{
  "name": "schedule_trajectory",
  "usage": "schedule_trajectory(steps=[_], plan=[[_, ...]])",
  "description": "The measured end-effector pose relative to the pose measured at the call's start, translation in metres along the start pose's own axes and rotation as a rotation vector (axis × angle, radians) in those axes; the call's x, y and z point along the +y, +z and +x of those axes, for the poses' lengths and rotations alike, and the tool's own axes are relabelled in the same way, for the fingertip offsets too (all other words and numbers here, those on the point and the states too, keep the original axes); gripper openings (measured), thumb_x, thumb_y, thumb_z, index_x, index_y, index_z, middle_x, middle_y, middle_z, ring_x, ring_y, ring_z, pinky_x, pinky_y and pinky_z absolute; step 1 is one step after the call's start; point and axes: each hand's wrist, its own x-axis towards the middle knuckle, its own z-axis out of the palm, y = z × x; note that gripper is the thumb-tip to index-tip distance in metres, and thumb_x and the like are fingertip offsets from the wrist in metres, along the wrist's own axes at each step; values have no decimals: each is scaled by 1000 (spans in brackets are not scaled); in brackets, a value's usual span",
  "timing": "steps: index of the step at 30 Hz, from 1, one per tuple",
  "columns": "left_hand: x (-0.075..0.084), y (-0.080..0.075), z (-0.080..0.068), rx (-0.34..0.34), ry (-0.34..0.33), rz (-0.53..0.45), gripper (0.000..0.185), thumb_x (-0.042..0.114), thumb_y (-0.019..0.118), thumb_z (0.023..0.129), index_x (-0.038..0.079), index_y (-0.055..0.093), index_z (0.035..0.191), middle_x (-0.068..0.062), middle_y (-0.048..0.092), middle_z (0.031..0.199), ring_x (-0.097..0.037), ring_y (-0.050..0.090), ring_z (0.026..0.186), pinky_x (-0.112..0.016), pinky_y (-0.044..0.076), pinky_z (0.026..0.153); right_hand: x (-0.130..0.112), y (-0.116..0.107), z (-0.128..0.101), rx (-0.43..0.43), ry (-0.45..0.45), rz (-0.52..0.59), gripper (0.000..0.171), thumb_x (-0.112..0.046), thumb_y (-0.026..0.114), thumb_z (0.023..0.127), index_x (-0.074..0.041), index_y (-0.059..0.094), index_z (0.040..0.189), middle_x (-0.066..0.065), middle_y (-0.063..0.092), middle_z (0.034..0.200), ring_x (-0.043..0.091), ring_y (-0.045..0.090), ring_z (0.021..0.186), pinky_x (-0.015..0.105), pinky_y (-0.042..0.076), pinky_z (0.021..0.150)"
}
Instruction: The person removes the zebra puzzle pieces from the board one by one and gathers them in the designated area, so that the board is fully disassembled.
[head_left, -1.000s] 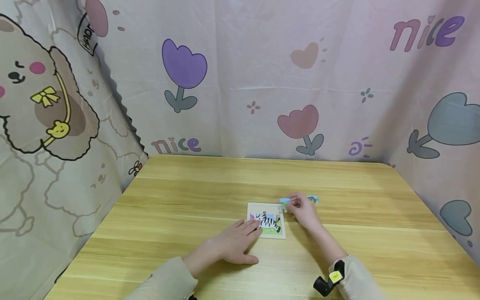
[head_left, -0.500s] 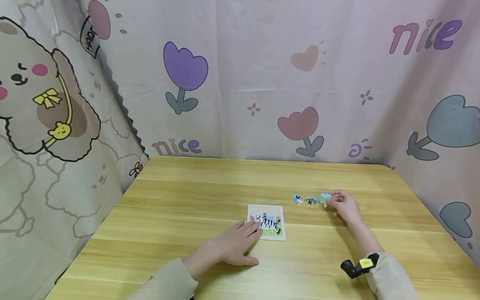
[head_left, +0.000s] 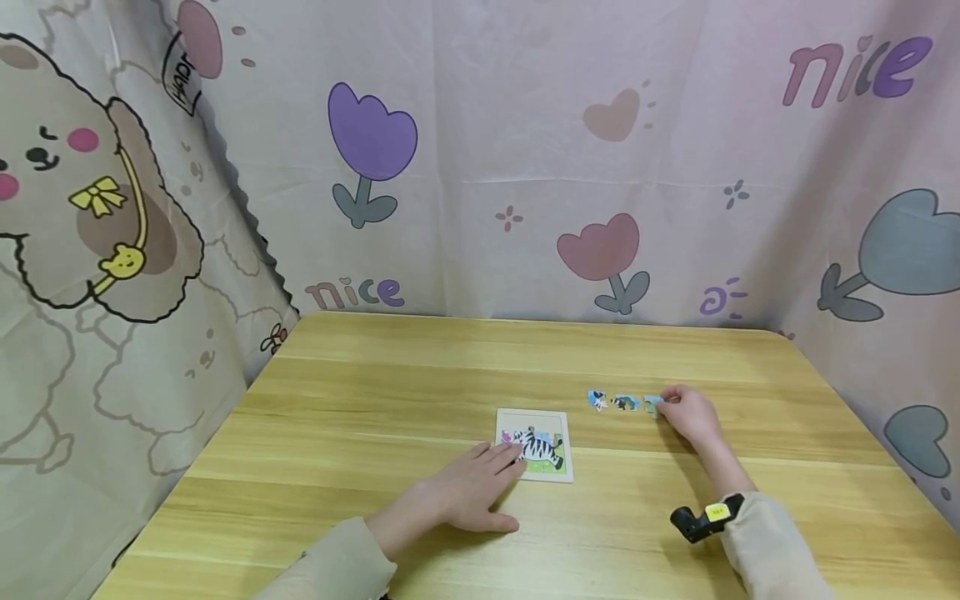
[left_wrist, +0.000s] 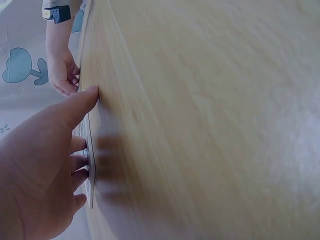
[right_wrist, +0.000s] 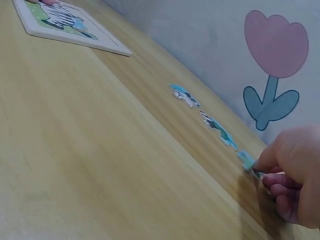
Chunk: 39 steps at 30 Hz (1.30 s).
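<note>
Left hand (head_left: 474, 492): fingers extended over the near left part of a zebra jigsaw tray (head_left: 531, 418), thumb spread clear of it. Right hand (head_left: 690, 415): fingertips gripping a blue-and-green jigsaw piece (head_left: 650, 406) by its right side. In a row leftward from this hand lie a dark-patterned blue piece (head_left: 626, 402) and a blue, black and white piece (head_left: 597, 400) on the wood-grain table (head_left: 375, 400). Beyond both hands hangs a tulip-printed curtain (head_left: 465, 108).

I see a smooth wood-grain table (head_left: 375, 383) with a soft sheen. The far curtain (head_left: 480, 125) looks like lightly creased matt cloth, the near sleeves (head_left: 768, 533) too. The board (head_left: 532, 418) looks smooth, the pieces (head_left: 626, 402) right of it card-like, the right wrist camera (head_left: 705, 522) plastic.
</note>
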Motion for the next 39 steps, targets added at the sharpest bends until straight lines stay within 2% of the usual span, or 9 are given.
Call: schedule_trajectory(steps=[6,12,16,20,24,30,34,39], plan=[[1,-1,0,1,1,-3,78,60,43,89,8,29,145,-11,21,152,-24,20,138,-41,18,111,2,2,1,34,-46,-53,26,-11,55,88,11,57,101,27,60,94,39,56,88,50,44,76],[2,-2,-2,-4,-1,-2,78,59,44,89,8,29,145,-11,22,151,-24,20,138,-41,18,111,3,4,-4,54,-69,5,31,-15,53,91,12,56,107,28,60,98,39,56,90,49,46,76],[2,-2,-5,-2,-5,-15,78,59,44,89,7,29,145,-12,21,151,-25,19,138,-42,18,111,-12,10,-7,58,-92,59,33,-16,54,91,9,57,111,24,62,98,35,57,89,46,46,77],[1,-2,-10,-9,-24,-36,79,59,44,89,7,28,145,-12,20,152,-24,18,139,-41,16,112,-36,21,-9,47,-127,110,29,-16,57,90,6,60,110,16,63,92,26,57,83,36,46,72],[1,-2,-14,-12,-38,-40,80,60,43,88,7,28,146,-12,20,152,-24,17,139,-40,16,112,-63,34,-15,-3,-178,167,27,-13,59,89,6,60,109,11,63,88,22,56,80,29,45,66],[0,0,-15,-13,-48,-39,81,62,42,88,8,27,146,-11,19,152,-24,18,139,-40,16,112,-97,56,-26,-88,-251,254,26,-6,63,85,8,61,107,7,63,86,20,58,80,27,49,67],[-2,2,-14,-12,-48,-54,81,62,42,88,9,27,146,-10,19,152,-24,17,139,-40,15,112,-115,73,-31,-182,-266,325,30,-4,67,81,8,60,107,5,61,83,17,57,76,26,50,66],[-2,3,-12,-5,-32,-45,80,62,42,88,8,28,146,-11,20,152,-24,17,139,-40,17,112,-129,93,-36,-266,-306,316,28,-5,70,79,5,63,104,1,60,79,12,55,73,23,49,65]])
